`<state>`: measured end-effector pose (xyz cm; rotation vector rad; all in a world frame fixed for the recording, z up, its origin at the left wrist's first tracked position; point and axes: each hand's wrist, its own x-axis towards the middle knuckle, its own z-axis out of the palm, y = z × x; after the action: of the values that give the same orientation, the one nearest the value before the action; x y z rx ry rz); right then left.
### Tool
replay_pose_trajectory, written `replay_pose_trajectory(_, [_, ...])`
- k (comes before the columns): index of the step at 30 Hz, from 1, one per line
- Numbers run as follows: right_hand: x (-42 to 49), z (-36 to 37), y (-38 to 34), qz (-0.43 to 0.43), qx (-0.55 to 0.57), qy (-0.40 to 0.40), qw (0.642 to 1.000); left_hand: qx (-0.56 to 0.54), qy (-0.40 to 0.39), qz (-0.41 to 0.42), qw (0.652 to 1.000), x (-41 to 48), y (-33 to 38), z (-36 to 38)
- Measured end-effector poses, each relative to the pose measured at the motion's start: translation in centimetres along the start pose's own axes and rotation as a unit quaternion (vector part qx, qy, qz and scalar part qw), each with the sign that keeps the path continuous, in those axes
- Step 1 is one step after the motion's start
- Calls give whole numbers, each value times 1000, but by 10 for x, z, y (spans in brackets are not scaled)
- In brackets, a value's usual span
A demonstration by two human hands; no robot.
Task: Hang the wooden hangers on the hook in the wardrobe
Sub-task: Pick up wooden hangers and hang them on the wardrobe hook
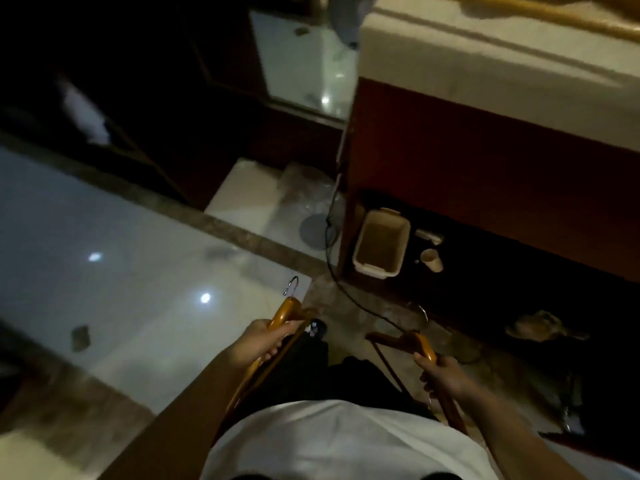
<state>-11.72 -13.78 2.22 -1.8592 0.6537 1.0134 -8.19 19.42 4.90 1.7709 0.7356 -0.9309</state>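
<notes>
Carrying one wooden hanger per hand: L hand curled tight round orange hanger below-left of beige bin, R hand gripping second hanger below bin, hook ends fwd, prob. ready for hanging; wardrobe hook not in view.

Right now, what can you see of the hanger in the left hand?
The hanger looks like glossy orange-brown wood with a curved silver metal hook at its top, pointing away from the person. The left hand grips one arm just below the neck, fingers curled round it. That arm slants down toward the white shirt, its end hidden. It is held above the pale tiled floor.
</notes>
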Motion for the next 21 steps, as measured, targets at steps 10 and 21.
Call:
replay_pose_trajectory(10, [19, 41, -22, -10, -184, -63, 981, -230, 141, -75, 960, -63, -134, -12])
replay_pose_trajectory(21, [32, 174, -112, -43, -382, -127, 914, -345, 190, -168, 904, -104, -267, -29])
